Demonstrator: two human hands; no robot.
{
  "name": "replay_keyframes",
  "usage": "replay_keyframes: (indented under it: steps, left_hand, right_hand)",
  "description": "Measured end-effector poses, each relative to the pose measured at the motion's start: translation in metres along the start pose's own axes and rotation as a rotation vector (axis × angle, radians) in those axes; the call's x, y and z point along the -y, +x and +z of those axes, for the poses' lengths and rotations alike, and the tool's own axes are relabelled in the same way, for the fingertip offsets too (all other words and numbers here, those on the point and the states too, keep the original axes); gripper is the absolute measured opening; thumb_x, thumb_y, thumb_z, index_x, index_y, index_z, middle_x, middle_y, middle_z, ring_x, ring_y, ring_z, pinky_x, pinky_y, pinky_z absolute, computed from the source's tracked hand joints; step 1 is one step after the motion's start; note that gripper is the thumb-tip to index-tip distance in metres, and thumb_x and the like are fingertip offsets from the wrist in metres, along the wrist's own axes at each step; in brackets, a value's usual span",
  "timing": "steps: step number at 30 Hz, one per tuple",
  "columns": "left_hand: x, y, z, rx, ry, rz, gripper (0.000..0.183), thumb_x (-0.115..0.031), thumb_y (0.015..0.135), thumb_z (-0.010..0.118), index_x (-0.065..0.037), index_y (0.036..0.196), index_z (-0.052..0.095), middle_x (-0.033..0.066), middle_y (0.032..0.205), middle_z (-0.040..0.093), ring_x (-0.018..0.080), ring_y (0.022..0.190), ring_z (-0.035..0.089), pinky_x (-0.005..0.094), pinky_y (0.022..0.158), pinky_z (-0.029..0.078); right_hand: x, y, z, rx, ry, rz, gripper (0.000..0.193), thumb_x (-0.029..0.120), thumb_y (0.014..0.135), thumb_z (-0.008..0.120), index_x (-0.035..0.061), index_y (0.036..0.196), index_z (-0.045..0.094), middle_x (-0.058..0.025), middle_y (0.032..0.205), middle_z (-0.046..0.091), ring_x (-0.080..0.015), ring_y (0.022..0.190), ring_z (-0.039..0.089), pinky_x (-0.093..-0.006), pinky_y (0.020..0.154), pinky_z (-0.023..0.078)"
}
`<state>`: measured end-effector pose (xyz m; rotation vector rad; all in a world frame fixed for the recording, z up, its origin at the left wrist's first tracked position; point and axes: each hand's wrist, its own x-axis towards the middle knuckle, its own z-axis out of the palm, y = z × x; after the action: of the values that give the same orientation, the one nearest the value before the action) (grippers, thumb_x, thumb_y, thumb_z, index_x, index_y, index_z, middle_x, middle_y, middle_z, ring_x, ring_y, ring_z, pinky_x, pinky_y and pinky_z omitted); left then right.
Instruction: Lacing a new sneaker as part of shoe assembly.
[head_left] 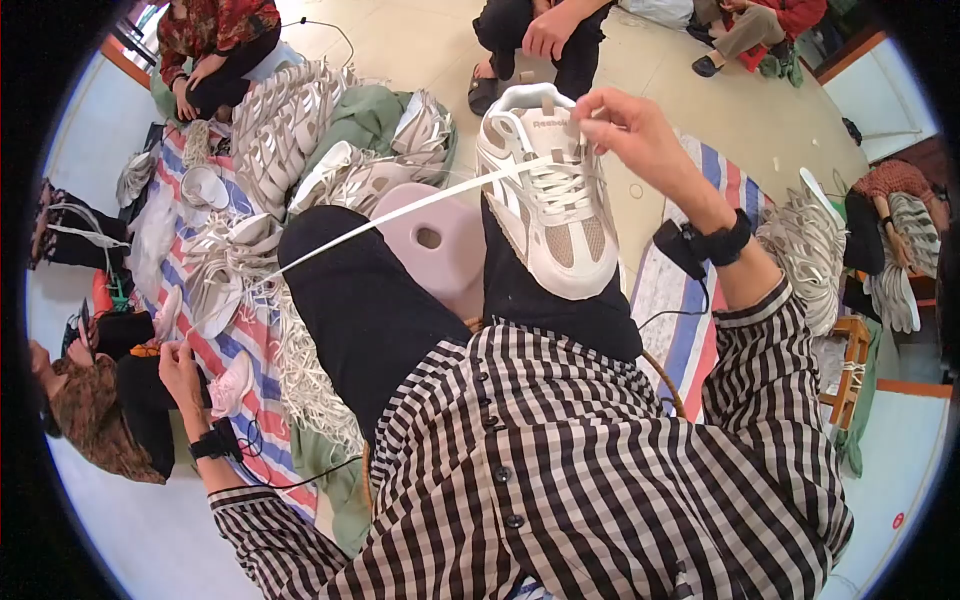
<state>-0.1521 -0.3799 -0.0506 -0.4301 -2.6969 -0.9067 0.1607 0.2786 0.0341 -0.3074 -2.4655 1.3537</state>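
We sit with black trousers bent ahead of us below a checked shirt, and the beige and white shoe stands on the right thigh, just past centre toward one o'clock, its toe toward us and its open mouth away. A flat white lace runs taut from its eyelets toward eight o'clock, over the left knee. At its far end the left hand has its fingertips pinched together on it. The right hand, at one o'clock, has thumb and fingers bent close against the upper eyelets — whether they grip anything there we cannot tell.

Between the knees we see a pinkish stool with an oval hole in its seat. Left of the thigh, toward eight o'clock, lies a loose heap of white laces, and near the left hand a pink shoe rests on the striped sheet.

Farther out, at ten o'clock, a translucent plastic bag lies crumpled; its contents are unclear to us. At eleven, a green cloth — perhaps a sack — has pale shoe uppers bunched around it. Another stack of uppers stands at two to three, above a wooden frame. Beyond, a person sits at eleven, and a whitish bag lies near one o'clock, its inside hidden.
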Motion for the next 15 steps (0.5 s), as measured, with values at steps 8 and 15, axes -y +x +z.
replay_keyframes:
  steps: [8,15]
  left_hand:
    - [-0.009,0.041,0.035,0.091,-0.181,0.055,0.017,-0.014,0.091,0.06,-0.004,0.079,0.055,-0.0038,0.066,0.049,0.0047,0.057,0.044,0.0207,0.052,0.035]
    - [-0.069,0.038,0.059,0.036,0.064,0.199,0.011,-0.006,0.088,0.059,0.0,0.098,0.059,0.004,0.081,0.06,0.0126,0.075,0.058,0.0256,0.07,0.047]
  right_hand:
    - [-0.012,-0.033,0.012,-0.103,-0.072,0.012,0.01,0.008,0.087,0.062,0.0025,0.096,0.061,-0.0023,0.09,0.06,-0.0084,0.073,0.054,-0.025,0.067,0.046]
    - [-0.016,-0.053,0.018,-0.067,-0.126,-0.066,0.016,0.001,0.083,0.064,0.0035,0.097,0.058,-0.0034,0.094,0.056,-0.0106,0.071,0.054,-0.0249,0.064,0.045]
